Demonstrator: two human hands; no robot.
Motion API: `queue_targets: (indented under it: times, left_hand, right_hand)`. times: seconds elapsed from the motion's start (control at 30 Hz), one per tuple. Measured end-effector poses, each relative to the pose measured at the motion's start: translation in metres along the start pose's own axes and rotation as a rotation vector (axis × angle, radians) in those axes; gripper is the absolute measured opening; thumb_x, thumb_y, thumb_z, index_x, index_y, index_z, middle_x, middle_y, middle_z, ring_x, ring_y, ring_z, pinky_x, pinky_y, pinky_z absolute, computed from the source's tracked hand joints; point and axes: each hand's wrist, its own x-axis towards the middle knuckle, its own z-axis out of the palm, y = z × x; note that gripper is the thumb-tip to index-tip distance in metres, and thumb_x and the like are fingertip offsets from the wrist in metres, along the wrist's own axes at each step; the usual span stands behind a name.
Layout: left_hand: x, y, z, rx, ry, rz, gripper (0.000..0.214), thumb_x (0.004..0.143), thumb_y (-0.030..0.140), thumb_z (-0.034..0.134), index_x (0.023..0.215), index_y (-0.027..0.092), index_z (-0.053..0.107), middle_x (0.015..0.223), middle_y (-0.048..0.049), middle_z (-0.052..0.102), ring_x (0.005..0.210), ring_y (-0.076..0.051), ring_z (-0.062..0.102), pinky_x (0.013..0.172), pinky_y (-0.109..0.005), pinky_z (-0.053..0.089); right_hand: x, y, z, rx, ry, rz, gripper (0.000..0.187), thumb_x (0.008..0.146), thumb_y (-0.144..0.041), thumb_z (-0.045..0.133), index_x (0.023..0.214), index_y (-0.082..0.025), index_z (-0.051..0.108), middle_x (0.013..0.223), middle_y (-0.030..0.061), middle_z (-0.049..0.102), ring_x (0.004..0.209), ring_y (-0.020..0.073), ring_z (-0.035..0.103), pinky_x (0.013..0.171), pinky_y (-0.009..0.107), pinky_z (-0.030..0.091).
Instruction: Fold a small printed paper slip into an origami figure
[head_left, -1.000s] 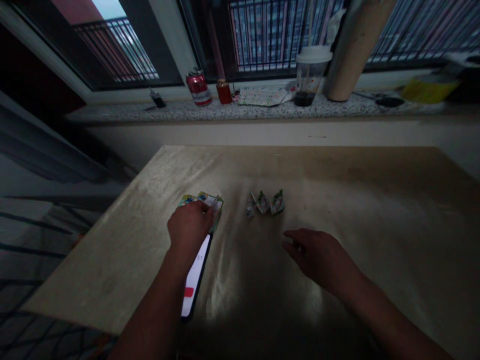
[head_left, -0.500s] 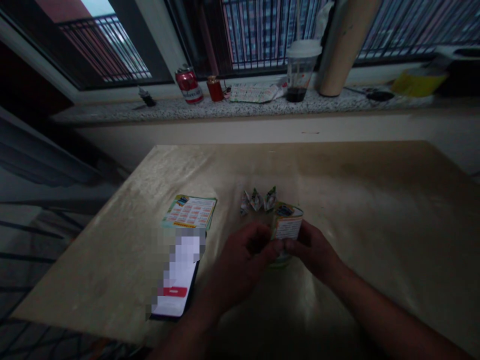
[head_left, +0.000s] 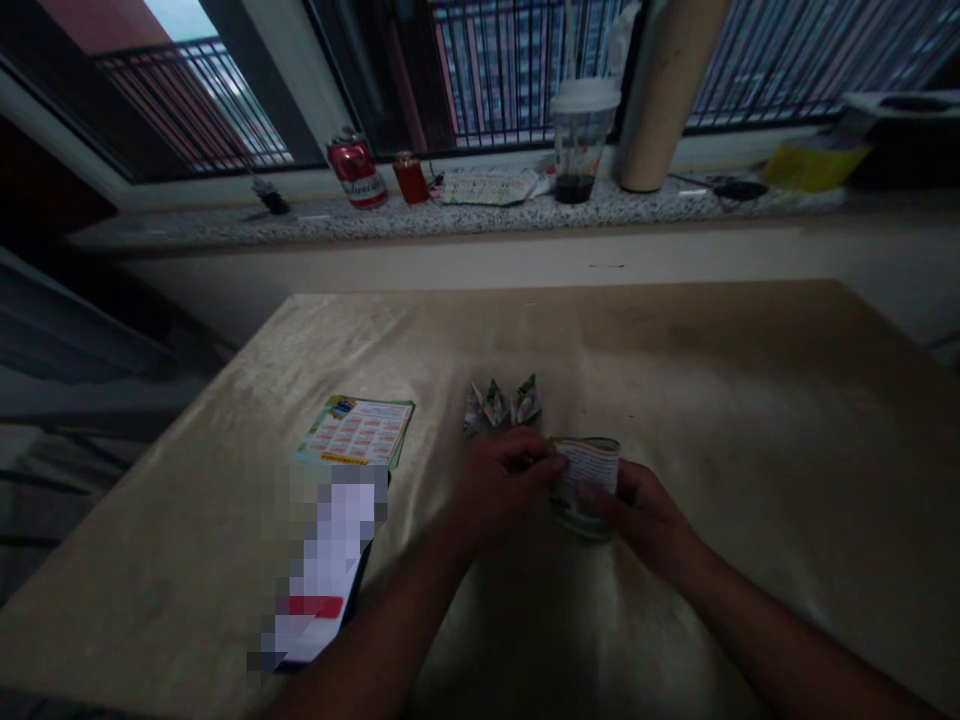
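A printed sheet of paper (head_left: 589, 468), bent over on itself with a rounded fold, is held between both hands above the table. My left hand (head_left: 506, 485) pinches its left edge between thumb and fingers. At the other side, my right hand (head_left: 645, 515) grips it with the thumb pressed on the printed face and the fingers behind, mostly hidden. Just beyond my left hand stand small folded paper pieces (head_left: 495, 402) with pointed tips, in a row. To the left lies a stack of printed sheets (head_left: 360, 430) with a calendar-like grid.
A phone (head_left: 330, 570) with a lit, partly blurred screen lies beside my left forearm on the table (head_left: 675, 380). Along the windowsill stand a red can (head_left: 357, 172), a red lighter-like object (head_left: 410, 178), a lidded cup (head_left: 581, 140) and a cardboard tube (head_left: 671, 100).
The bent paper has turned in my hands and shows more of its text side. My left hand has shifted up to its upper left edge. The whole view has slid slightly.
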Motion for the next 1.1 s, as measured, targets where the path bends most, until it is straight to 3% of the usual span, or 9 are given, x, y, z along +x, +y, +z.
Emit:
queue_targets:
  times: [0.27, 0.4, 0.67, 0.87, 1.0, 1.1]
  left_hand:
    - [-0.014, -0.012, 0.005, -0.060, -0.047, -0.133, 0.020, 0.082, 0.035, 0.073, 0.077, 0.016, 0.073, 0.067, -0.0007, 0.068, 0.062, -0.014, 0.063, 0.058, -0.023, 0.048]
    - [-0.016, -0.017, 0.006, -0.077, -0.045, -0.167, 0.021, 0.082, 0.036, 0.073, 0.089, 0.017, 0.077, 0.080, -0.0041, 0.076, 0.070, -0.018, 0.070, 0.065, -0.026, 0.054]
    - [-0.014, -0.022, 0.006, 0.003, -0.006, -0.206, 0.018, 0.077, 0.028, 0.073, 0.091, 0.016, 0.075, 0.083, -0.0053, 0.078, 0.076, -0.021, 0.072, 0.068, -0.030, 0.056]
    - [-0.020, -0.019, 0.004, 0.105, 0.019, -0.205, 0.040, 0.080, 0.023, 0.070, 0.119, 0.018, 0.064, 0.081, -0.0024, 0.075, 0.073, -0.020, 0.071, 0.066, -0.030, 0.054]
    - [-0.025, -0.022, 0.003, 0.221, 0.013, -0.163, 0.035, 0.082, 0.025, 0.069, 0.116, 0.020, 0.062, 0.080, -0.0017, 0.074, 0.072, -0.020, 0.071, 0.066, -0.030, 0.053]
    - [-0.029, -0.025, 0.002, 0.337, 0.009, -0.139, 0.031, 0.084, 0.026, 0.068, 0.115, 0.022, 0.062, 0.082, -0.0021, 0.075, 0.072, -0.020, 0.070, 0.066, -0.031, 0.052]
  right_hand:
    - [-0.001, -0.001, -0.012, -0.105, 0.183, -0.023, 0.023, 0.082, -0.039, 0.080, 0.095, -0.021, 0.073, 0.078, 0.0026, 0.079, 0.069, 0.0179, 0.075, 0.063, 0.028, 0.061]
    - [0.000, 0.000, -0.013, -0.136, 0.201, -0.011, 0.026, 0.078, -0.037, 0.082, 0.095, -0.021, 0.072, 0.081, 0.0037, 0.081, 0.069, 0.0196, 0.077, 0.062, 0.030, 0.063]
    - [0.000, 0.007, -0.014, -0.171, 0.230, 0.068, 0.035, 0.073, -0.034, 0.084, 0.101, -0.021, 0.068, 0.080, 0.0017, 0.081, 0.072, 0.0203, 0.078, 0.065, 0.030, 0.065]
    - [-0.002, 0.012, -0.013, -0.314, 0.208, 0.039, 0.034, 0.078, -0.035, 0.078, 0.107, -0.022, 0.066, 0.070, -0.0024, 0.074, 0.062, 0.0177, 0.074, 0.055, 0.027, 0.061]
    - [-0.004, 0.015, -0.015, -0.467, 0.199, 0.021, 0.033, 0.083, -0.038, 0.074, 0.110, -0.023, 0.066, 0.061, -0.0052, 0.064, 0.050, 0.0153, 0.064, 0.043, 0.026, 0.053]
    - [-0.008, 0.017, -0.017, -0.703, 0.197, -0.078, 0.029, 0.087, -0.037, 0.069, 0.113, -0.023, 0.067, 0.066, -0.0021, 0.066, 0.052, 0.0163, 0.065, 0.047, 0.028, 0.054]
